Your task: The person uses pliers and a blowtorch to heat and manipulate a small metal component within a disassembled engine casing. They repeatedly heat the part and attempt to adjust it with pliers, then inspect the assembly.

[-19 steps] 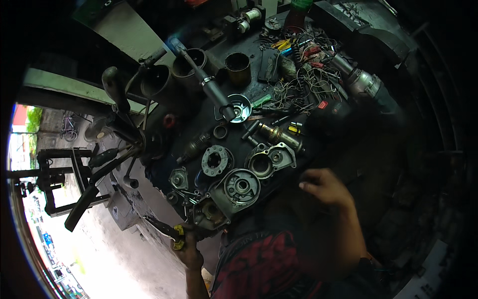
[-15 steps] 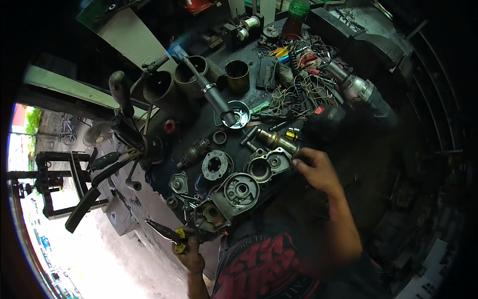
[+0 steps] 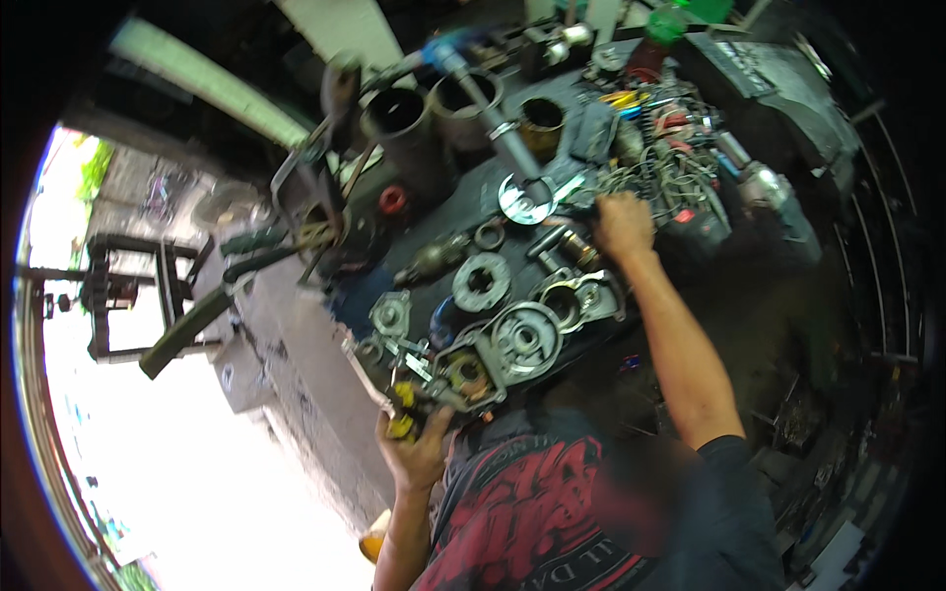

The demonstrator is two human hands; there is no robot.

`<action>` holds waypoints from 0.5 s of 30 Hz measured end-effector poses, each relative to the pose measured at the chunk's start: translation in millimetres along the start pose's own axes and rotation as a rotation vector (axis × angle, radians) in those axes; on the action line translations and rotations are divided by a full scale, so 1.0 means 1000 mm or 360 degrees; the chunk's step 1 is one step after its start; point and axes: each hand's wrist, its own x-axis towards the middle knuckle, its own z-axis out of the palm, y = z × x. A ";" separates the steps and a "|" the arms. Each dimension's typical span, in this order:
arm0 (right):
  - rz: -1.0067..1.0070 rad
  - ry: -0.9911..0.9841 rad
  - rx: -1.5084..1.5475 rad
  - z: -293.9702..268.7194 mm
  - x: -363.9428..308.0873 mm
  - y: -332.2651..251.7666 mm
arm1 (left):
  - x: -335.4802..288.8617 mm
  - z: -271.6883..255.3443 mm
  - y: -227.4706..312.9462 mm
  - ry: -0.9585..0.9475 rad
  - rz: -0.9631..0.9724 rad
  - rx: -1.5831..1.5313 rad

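Note:
My left hand (image 3: pixel 419 461) grips a pair of pliers (image 3: pixel 402 396) with yellow handles at the bench's near edge, jaws pointing away to the left. Stretched across the bench, my right hand (image 3: pixel 626 229) is among small tools beside a tangle of wires. Its fingertips point down and are blurred, so what they touch is hidden. Between my hands lie parts of a grey metal housing: a round piece (image 3: pixel 526 341), a near piece (image 3: pixel 467 376) with an opening and a flanged bracket (image 3: pixel 596 297). A ring-shaped part (image 3: pixel 482 283) and a dark toothed shaft (image 3: pixel 434 259) lie beyond.
A torch (image 3: pixel 507 148) with a bluish glow at its far end leans over metal cylinders (image 3: pixel 409 128) and a silver cup (image 3: pixel 525 200). Tangled wires (image 3: pixel 655 163) and a power tool (image 3: pixel 761 185) lie at the right. Long-handled tools (image 3: pixel 286 231) stick out at the left.
My right hand has moved from the bracket farther across the bench to the small tools. My left hand still holds the pliers. The whole view has shifted, and the bench sits farther right.

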 end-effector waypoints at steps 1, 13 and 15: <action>-0.0042 0.0057 -0.0018 -0.004 0.001 0.001 | 0.000 0.003 0.001 0.0012 -0.0019 -0.0090; -0.0755 0.0195 0.0647 -0.148 -0.114 -0.036 | 0.014 0.007 0.011 -0.0113 0.0014 -0.0193; -0.0942 0.0193 0.0661 -0.158 -0.130 -0.056 | 0.015 0.007 0.010 -0.0138 -0.0018 -0.0161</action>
